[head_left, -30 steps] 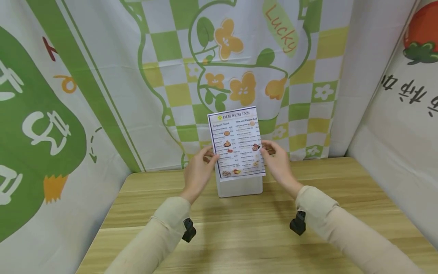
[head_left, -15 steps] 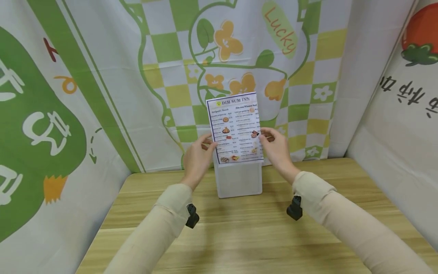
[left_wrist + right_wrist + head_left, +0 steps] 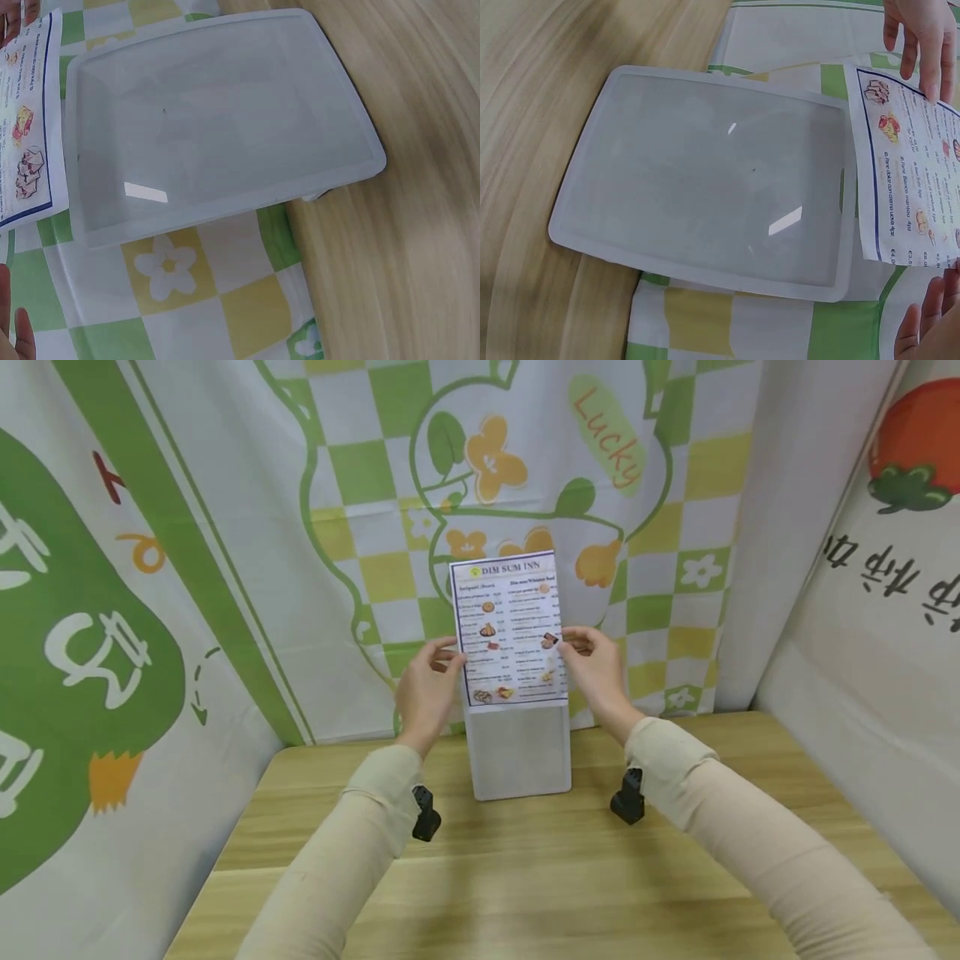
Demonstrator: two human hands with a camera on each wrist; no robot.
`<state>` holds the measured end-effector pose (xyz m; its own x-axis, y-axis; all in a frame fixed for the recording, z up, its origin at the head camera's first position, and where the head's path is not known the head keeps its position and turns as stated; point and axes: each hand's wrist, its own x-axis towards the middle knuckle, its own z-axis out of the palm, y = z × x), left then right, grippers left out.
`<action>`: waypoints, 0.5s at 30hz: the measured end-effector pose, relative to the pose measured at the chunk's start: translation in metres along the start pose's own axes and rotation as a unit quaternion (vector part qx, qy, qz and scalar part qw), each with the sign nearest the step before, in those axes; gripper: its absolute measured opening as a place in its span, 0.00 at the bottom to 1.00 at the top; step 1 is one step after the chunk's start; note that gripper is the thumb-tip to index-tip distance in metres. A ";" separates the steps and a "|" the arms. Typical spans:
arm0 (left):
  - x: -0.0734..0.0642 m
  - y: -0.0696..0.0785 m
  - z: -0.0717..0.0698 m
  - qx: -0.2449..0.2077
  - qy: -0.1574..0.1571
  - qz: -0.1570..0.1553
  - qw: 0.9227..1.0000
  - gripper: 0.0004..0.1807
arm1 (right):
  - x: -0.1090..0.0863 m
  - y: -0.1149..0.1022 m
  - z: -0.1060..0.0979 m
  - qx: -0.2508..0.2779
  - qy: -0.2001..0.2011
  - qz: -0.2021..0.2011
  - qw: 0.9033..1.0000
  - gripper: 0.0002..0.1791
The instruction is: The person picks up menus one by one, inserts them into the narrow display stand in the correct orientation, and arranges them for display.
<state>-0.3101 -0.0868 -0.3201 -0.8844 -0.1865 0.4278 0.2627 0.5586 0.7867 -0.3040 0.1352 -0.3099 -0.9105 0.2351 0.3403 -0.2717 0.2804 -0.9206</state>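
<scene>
A printed paper menu headed "DIM SUM INN" (image 3: 510, 627) is held up between both hands in the head view. My left hand (image 3: 429, 692) pinches its left edge with thumb and fingers. Its right edge is pinched by my right hand (image 3: 598, 675). Just below the sheet, a white-framed display stand (image 3: 519, 753) leans upright on the table, its clear front panel bare. In the right wrist view the menu's lower edge (image 3: 871, 180) lies right at the top rim of the stand's frame (image 3: 843, 225). The left wrist view shows the same frame (image 3: 225, 105) with the paper beside its top.
The stand rests on a wooden table (image 3: 525, 877) near its back edge. Behind hangs a green, white and yellow patterned cloth (image 3: 375, 577). More printed cloth panels (image 3: 180, 693) rise at the left and right sides. Small black cameras (image 3: 426, 814) sit at both wrists.
Both hands have raised the menu from in front of the stand up to its top, uncovering the panel. The grip on both edges stays the same. The head view has shifted slightly.
</scene>
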 end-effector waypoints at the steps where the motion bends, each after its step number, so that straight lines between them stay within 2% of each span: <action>1: 0.002 0.001 0.000 0.001 -0.002 0.002 1.000 0.18 | 0.001 0.000 0.001 0.003 0.001 0.002 1.000 0.15; 5: 0.007 0.003 -0.001 0.017 -0.010 0.013 1.000 0.20 | 0.007 -0.002 0.002 0.013 0.007 0.002 1.000 0.15; 9: 0.010 0.006 0.000 0.021 -0.017 0.016 1.000 0.23 | 0.013 -0.004 0.004 0.002 0.006 -0.003 1.000 0.16; 15: 0.016 0.009 0.004 0.025 -0.003 0.029 0.999 0.25 | 0.021 -0.009 0.006 -0.010 0.012 -0.002 1.000 0.17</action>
<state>-0.3230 -0.0815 -0.3079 -0.8707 -0.1487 0.4687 0.2930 0.6086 0.7374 -0.3228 0.1321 -0.2954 -0.9020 0.2553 0.3481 -0.2684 0.2998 -0.9155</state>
